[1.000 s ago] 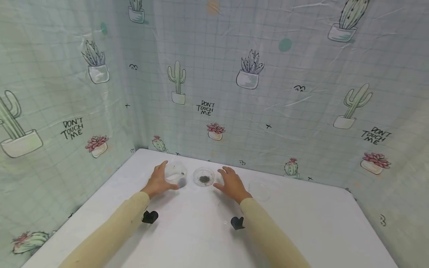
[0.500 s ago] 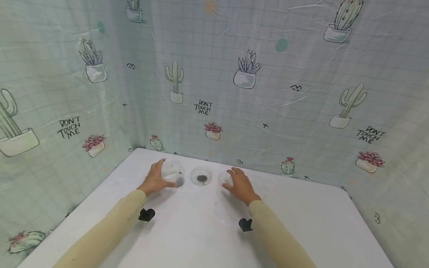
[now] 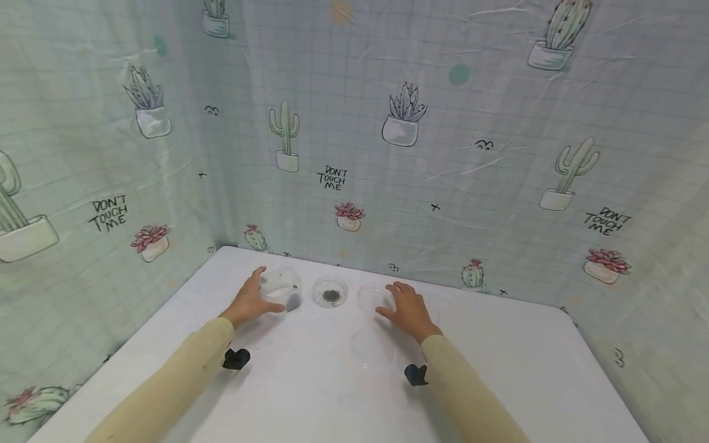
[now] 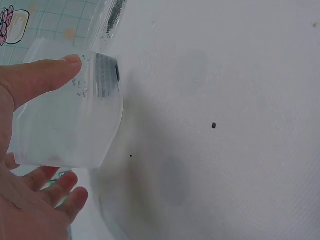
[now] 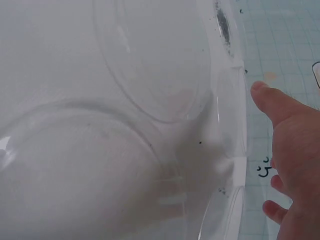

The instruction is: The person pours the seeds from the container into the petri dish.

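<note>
My left hand (image 3: 249, 301) is at the back left of the white table, its thumb and fingers spread around a translucent plastic container (image 4: 60, 125) with a dark patch at one corner. Contact with it is hard to tell. Right of that stands a shallow clear round dish (image 3: 330, 294), like a petri dish, with a heap of dark granules (image 3: 331, 296). My right hand (image 3: 411, 311) is further right, fingers loosely bent and apart, with nothing in its grasp. It is beside a clear round dish (image 3: 372, 299) and partly covers another dish (image 3: 436, 314) behind it.
Nearer the front lies one more clear round dish (image 3: 372, 349), faint against the white table (image 3: 332, 394). A few dark specks (image 4: 214, 125) dot the surface. A cactus-print curtain (image 3: 365, 135) encloses the table's back and left side.
My right hand has moved right, away from the dish of granules, uncovering the clear dish beside it. My left hand keeps its place around the container. The head view has shifted slightly.
</note>
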The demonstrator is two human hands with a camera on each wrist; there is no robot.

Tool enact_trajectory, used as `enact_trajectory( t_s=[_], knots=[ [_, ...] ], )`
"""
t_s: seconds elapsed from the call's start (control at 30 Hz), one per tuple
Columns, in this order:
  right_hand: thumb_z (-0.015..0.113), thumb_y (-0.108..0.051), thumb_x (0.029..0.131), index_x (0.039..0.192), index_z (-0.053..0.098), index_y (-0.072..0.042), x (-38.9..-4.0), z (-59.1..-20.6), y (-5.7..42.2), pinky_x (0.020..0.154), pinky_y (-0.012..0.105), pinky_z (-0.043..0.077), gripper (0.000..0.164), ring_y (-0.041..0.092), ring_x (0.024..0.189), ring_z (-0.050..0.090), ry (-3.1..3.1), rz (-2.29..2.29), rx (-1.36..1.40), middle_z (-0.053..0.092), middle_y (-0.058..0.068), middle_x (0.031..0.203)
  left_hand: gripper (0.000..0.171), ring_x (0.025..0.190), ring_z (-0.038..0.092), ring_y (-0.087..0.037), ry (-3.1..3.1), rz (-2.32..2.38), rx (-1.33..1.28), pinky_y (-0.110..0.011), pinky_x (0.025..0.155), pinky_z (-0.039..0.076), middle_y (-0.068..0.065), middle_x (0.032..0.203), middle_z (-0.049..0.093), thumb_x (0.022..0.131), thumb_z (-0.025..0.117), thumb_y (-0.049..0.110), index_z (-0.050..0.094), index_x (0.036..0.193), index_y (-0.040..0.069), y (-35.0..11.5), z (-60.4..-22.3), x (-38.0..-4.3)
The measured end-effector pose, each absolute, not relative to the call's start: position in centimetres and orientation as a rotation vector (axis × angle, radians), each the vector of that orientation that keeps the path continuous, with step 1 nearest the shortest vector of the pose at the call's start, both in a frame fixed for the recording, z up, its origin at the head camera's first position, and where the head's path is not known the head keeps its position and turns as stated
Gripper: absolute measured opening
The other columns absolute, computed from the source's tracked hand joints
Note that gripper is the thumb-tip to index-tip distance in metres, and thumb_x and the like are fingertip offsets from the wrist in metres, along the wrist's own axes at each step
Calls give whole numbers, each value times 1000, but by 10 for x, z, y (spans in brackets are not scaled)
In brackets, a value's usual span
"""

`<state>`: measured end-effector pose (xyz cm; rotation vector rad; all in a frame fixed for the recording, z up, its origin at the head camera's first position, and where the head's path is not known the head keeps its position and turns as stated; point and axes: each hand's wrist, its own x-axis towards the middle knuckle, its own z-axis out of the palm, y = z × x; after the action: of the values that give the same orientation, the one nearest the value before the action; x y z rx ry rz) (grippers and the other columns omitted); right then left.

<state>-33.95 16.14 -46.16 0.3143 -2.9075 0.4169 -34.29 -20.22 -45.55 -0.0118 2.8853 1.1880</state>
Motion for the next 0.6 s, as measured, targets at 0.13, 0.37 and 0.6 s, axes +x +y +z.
enact_trajectory(
  t_s=[0.13,0.37,0.6],
  knots=[
    [64,-50,78,131,47,-11,-338,-462,165,103,51,33,68,30,129,38,-2926,424,302,45,11,137,115,132,25,-43,2852,1177,-18,-60,106,25,-25,147,17,67,80,31,-2,146,10,-202,-458,-344],
    [64,-53,77,131,47,-11,-340,-468,171,103,51,34,71,29,128,39,-2924,404,294,47,11,134,117,130,28,-43,2812,1211,-46,-61,103,28,-24,147,20,68,79,33,-5,146,13,-203,-463,-346],
    [64,-53,77,131,47,-11,-341,-469,171,103,51,34,71,29,128,40,-2926,408,302,48,11,134,116,130,27,-42,2884,1210,0,-61,104,26,-25,146,17,66,78,39,-1,146,12,-203,-455,-344]
  ],
)
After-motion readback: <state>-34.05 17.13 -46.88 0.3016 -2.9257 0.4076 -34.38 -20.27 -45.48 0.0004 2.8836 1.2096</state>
